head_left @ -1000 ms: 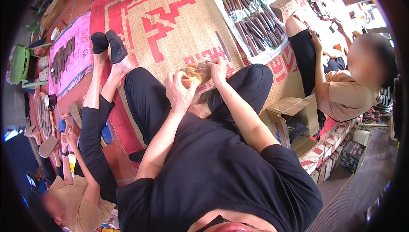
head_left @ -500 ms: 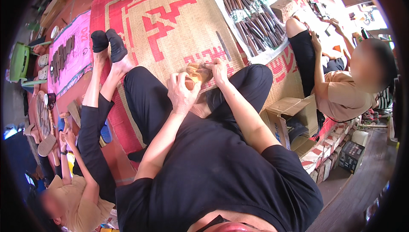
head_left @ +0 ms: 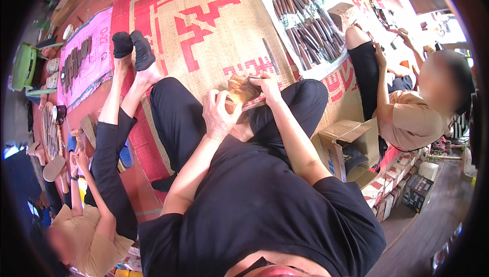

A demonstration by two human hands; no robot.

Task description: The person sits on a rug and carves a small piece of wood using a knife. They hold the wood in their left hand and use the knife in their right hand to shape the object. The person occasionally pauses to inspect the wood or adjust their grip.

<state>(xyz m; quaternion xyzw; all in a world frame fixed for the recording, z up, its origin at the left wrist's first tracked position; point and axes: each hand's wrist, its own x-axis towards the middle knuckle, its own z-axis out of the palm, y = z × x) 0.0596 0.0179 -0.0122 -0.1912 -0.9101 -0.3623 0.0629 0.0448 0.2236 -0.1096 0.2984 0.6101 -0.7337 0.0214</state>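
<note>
A carved piece of golden-brown wood (head_left: 241,89) is held above my lap between my hands. My left hand (head_left: 220,114) is closed around its near left end, with thumb and fingers curled over it. At its far right side, the fingers of my right hand (head_left: 267,86) are pinched together. A darker brown patch shows by those fingertips; whether it is part of the carving or a separate thin piece, I cannot tell. Beneath the hands are my crossed legs in dark trousers, on a straw mat (head_left: 214,37) with red patterns.
Many dark-handled carving tools (head_left: 308,30) lie on a white cloth at far right, beside a wooden block (head_left: 342,15). More tools lie on a pink cloth (head_left: 97,68) at left. An open cardboard box (head_left: 346,134) stands by my right knee. Co-workers sit at right and lower left.
The carving has turned slightly in my hands, showing more of its far side. My right hand has shifted a little along its edge. My left hand keeps its hold.
</note>
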